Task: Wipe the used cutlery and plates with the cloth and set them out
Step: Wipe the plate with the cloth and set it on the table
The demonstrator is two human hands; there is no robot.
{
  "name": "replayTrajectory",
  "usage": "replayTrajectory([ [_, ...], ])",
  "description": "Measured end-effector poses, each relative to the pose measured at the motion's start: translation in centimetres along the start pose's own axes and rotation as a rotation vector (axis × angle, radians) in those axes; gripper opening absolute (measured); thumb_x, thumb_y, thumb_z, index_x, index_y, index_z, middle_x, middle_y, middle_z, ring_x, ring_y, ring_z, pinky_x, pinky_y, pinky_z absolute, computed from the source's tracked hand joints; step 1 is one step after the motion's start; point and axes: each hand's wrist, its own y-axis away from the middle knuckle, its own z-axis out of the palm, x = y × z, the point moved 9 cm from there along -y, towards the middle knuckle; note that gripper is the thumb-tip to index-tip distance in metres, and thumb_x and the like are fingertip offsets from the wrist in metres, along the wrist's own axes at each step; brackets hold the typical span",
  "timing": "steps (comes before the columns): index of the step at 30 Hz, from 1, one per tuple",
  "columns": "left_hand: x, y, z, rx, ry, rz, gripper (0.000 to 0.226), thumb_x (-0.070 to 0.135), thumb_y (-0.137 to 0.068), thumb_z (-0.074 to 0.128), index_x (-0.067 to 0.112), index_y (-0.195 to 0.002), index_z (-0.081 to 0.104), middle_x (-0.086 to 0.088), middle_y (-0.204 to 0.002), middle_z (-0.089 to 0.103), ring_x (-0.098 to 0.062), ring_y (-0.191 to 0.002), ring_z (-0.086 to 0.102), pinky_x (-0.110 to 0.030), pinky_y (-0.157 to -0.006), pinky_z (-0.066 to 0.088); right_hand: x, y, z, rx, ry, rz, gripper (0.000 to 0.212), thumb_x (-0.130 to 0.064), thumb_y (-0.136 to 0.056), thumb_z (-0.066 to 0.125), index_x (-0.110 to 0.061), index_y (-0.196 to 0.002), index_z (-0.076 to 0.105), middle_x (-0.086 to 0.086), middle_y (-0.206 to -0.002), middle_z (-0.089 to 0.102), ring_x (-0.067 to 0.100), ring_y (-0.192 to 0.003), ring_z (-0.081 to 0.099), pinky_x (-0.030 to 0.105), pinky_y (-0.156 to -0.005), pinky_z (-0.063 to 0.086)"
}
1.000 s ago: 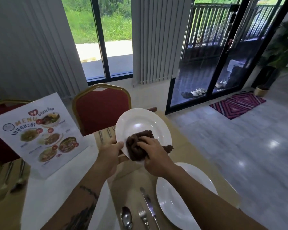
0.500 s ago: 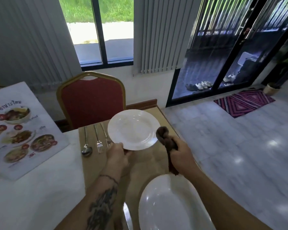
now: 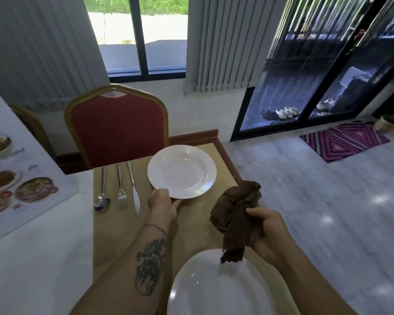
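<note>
While the left hand (image 3: pixel 163 202) pinches the near rim of the white plate (image 3: pixel 181 171) at frame centre, the right hand (image 3: pixel 267 230) clutches the brown cloth (image 3: pixel 234 214); glazed, slippery and breakable, the plate seems best held by its rim.

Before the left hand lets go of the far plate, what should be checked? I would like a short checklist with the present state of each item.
1. Far plate lies flat on the table runner: cannot tell; its near rim is in the left hand.
2. Plate sits right of the knife, without touching it: ok.
3. Spoon, fork and knife lie side by side: ok.
4. Cloth is away from the far plate: ok, the right hand holds it aside.
5. Plate keeps away from the table edge: ok.
6. Cloth is clear of the near plate: not ok, its end hangs over the rim.
</note>
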Motion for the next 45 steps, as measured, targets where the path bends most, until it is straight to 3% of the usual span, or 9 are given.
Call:
replayTrajectory([
  [6, 0.3, 0.3, -0.2, -0.051, -0.162, -0.002, 0.048, 0.005, -0.097, 0.045, 0.009, -0.145, 0.044, -0.013, -0.140, 0.054, -0.035, -0.126, 0.052, -0.050, -0.105, 0.046, -0.2, 1.0, 1.8, -0.197, -0.035, 0.007, 0.066, -0.017, -0.064, 0.079, -0.007, -0.129, 0.065, 0.024, -0.125, 0.068, 0.042, -0.111, 0.067, 0.054, -0.093, 0.053],
  [8, 0.3, 0.9, -0.6, -0.082, -0.259, -0.017, 0.046, 0.006, -0.097, 0.046, 0.008, -0.142, 0.043, -0.011, -0.136, 0.054, -0.034, -0.126, 0.053, -0.049, -0.105, 0.045, -0.2, 1.3, 2.8, -0.226, -0.021, 0.010, 0.052, -0.019, -0.076, 0.071, -0.007, -0.126, 0.067, 0.023, -0.125, 0.068, 0.043, -0.112, 0.067, 0.055, -0.097, 0.050],
  [13, 1.5, 3.8, -3.1, -0.093, -0.535, -0.052, 0.009, 0.006, -0.093, 0.048, 0.008, -0.095, 0.057, -0.011, -0.084, 0.054, -0.025, -0.079, 0.055, -0.040, -0.079, 0.055, 0.7, 3.2, 5.9, -0.242, 0.031, -0.003, 0.039, -0.014, -0.091, 0.055, -0.006, -0.128, 0.064, 0.023, -0.122, 0.070, 0.040, -0.109, 0.070, 0.054, -0.092, 0.052],
  [24, 7.9, 13.2, -11.0, -0.570, -0.989, 0.016, 0.040, 0.043, -0.091, 0.063, 0.014, -0.118, 0.064, -0.009, -0.119, 0.067, -0.029, -0.112, 0.061, -0.044, -0.104, 0.046, 11.2, 7.6, 14.8, -0.206, 0.204, 0.075, 0.046, -0.009, -0.081, 0.051, 0.001, -0.125, 0.060, 0.027, -0.115, 0.071, 0.043, -0.109, 0.065, 0.053, -0.100, 0.052],
  [29, 13.3, 15.6, -20.9, -0.479, -1.053, 0.113, 0.015, 0.013, -0.091, 0.064, 0.012, -0.105, 0.069, -0.011, -0.110, 0.071, -0.028, -0.109, 0.064, -0.041, -0.098, 0.049, 19.2, 10.1, 20.2, -0.229, 0.348, 0.125, 0.048, -0.005, -0.073, 0.051, 0.002, -0.120, 0.061, 0.028, -0.109, 0.072, 0.046, -0.098, 0.068, 0.050, -0.073, 0.059],
  [33, 16.4, 17.3, -29.4, -0.423, -0.883, 0.116, 0.027, 0.006, -0.093, 0.055, 0.012, -0.118, 0.064, -0.015, -0.115, 0.068, -0.032, -0.105, 0.064, -0.043, -0.090, 0.055, 24.9, 11.3, 24.5, -0.248, 0.556, 0.037, 0.044, 0.007, -0.079, 0.049, 0.001, -0.121, 0.063, 0.027, -0.109, 0.071, 0.043, -0.102, 0.069, 0.057, -0.086, 0.059],
  [36, 17.9, 17.9, -33.9, -0.372, -0.750, 0.130, 0.032, 0.002, -0.095, 0.049, 0.016, -0.121, 0.061, -0.013, -0.112, 0.067, -0.030, -0.096, 0.064, -0.040, -0.077, 0.056, 28.9, 12.4, 27.5, -0.324, 0.629, 0.052, 0.034, -0.001, -0.093, 0.054, -0.008, -0.125, 0.062, 0.016, -0.110, 0.074, 0.033, -0.102, 0.071, 0.041, -0.077, 0.059],
  [38, 18.7, 18.1, -35.8, -0.334, -0.719, 0.154, 0.031, 0.000, -0.096, 0.047, 0.015, -0.119, 0.061, -0.011, -0.107, 0.067, -0.028, -0.091, 0.064, -0.037, -0.071, 0.055, 30.8, 13.2, 29.2, -0.394, 0.679, 0.078, 0.030, -0.008, -0.094, 0.061, -0.007, -0.124, 0.060, 0.016, -0.113, 0.074, 0.033, -0.103, 0.072, 0.044, -0.082, 0.060],
  [45, 19.4, 16.4, -42.4, -0.121, -0.709, 0.239, 0.024, -0.002, -0.092, 0.049, 0.009, -0.108, 0.064, -0.025, -0.107, 0.068, -0.042, -0.102, 0.066, -0.052, -0.086, 0.056, 33.3, 13.7, 29.9, -0.251, 1.034, -0.054, 0.026, 0.004, -0.089, 0.049, -0.004, -0.101, 0.070, 0.021, -0.101, 0.073, 0.033, -0.094, 0.072, 0.044, -0.087, 0.061],
])
